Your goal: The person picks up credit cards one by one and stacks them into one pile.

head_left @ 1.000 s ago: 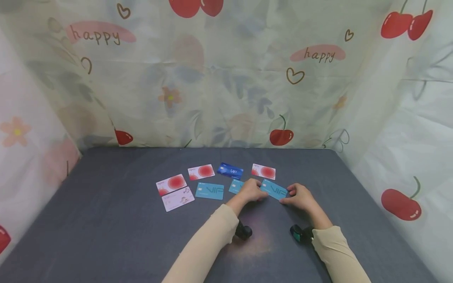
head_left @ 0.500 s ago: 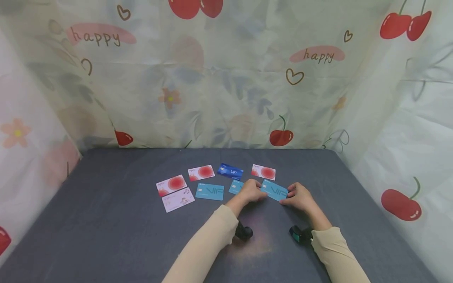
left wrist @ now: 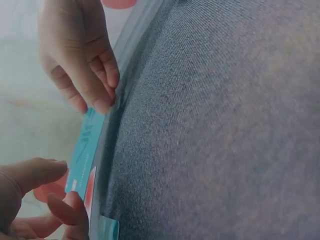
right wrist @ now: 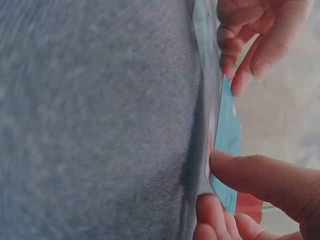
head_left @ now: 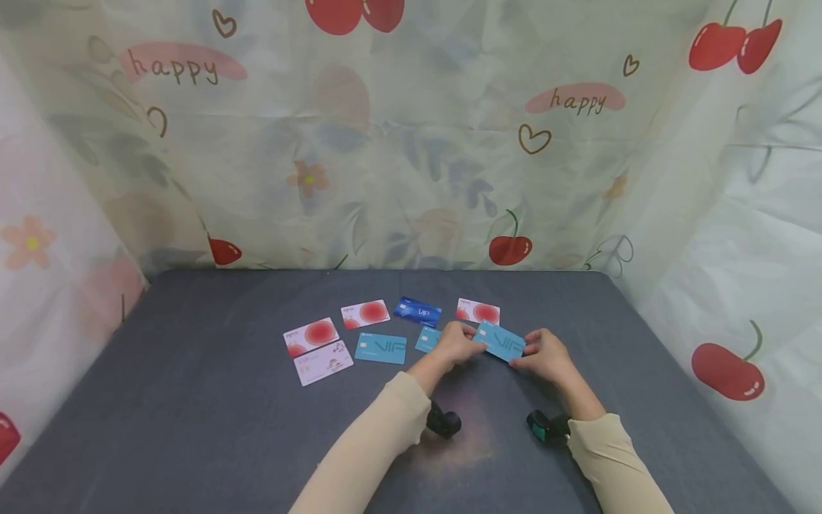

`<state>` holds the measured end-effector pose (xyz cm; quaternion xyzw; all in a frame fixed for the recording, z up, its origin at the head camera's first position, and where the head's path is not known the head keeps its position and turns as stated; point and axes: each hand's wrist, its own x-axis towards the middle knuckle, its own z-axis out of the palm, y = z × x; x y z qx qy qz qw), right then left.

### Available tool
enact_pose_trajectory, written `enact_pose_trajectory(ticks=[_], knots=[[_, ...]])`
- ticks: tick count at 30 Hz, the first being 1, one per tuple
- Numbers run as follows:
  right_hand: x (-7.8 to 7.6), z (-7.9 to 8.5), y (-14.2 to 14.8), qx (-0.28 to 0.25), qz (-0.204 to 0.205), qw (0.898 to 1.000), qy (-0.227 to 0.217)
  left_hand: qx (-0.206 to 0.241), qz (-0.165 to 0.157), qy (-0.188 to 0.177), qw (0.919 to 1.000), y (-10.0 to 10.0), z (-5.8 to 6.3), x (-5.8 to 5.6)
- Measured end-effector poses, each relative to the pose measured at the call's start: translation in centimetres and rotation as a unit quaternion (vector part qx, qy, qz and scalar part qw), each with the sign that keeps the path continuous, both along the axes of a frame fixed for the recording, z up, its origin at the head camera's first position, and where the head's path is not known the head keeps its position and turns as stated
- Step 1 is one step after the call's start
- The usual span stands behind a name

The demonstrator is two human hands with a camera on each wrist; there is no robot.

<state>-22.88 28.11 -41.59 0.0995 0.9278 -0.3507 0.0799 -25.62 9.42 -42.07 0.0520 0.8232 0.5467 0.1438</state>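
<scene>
A light-blue VIP card [head_left: 499, 341] hangs a little above the table, tilted, between both hands. My left hand [head_left: 454, 344] pinches its left end, with the thumb and a finger [left wrist: 74, 202] at the card's corner in the left wrist view. My right hand [head_left: 547, 357] grips the right end, its thumb [right wrist: 250, 170] on the card [right wrist: 229, 125] in the right wrist view. Partly hidden behind my left hand lies another light-blue card [head_left: 427, 338]. Just behind the held card is a white-and-red card [head_left: 478, 311].
Left of the hands lie a light-blue VIP card [head_left: 380, 348], a dark-blue VIP card [head_left: 417, 310], white-and-red cards [head_left: 364, 313] and a pale pink card [head_left: 323, 363]. They rest flat on the dark grey table [head_left: 212, 428]. A printed curtain [head_left: 385, 178] stands behind.
Both hands have raised the light-blue card slightly off the table and moved it a little up and to the right. The other cards have not moved.
</scene>
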Motion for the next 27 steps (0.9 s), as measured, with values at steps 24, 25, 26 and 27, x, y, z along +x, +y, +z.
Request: enact_pose_trajectory(ticks=[24, 25, 26, 27], knots=[[0.5, 1.2, -1.6, -0.027, 0.052, 0.997, 0.057, -0.031, -0.08, 0.061, 0.9944, -3.5, 0.1, -1.2], [0.5, 1.2, -1.7, -0.028, 0.053, 0.997, 0.057, -0.032, -0.082, 0.058, 0.9945, -3.6, 0.2, -1.2], [0.5, 1.2, -1.7, -0.029, 0.055, 0.996, 0.058, -0.031, -0.084, 0.056, 0.9945, -3.8, 0.2, -1.2], [0.6, 1.2, -1.8, -0.029, 0.057, 0.996, 0.059, -0.032, -0.086, 0.056, 0.9942, -4.0, 0.3, -1.2]])
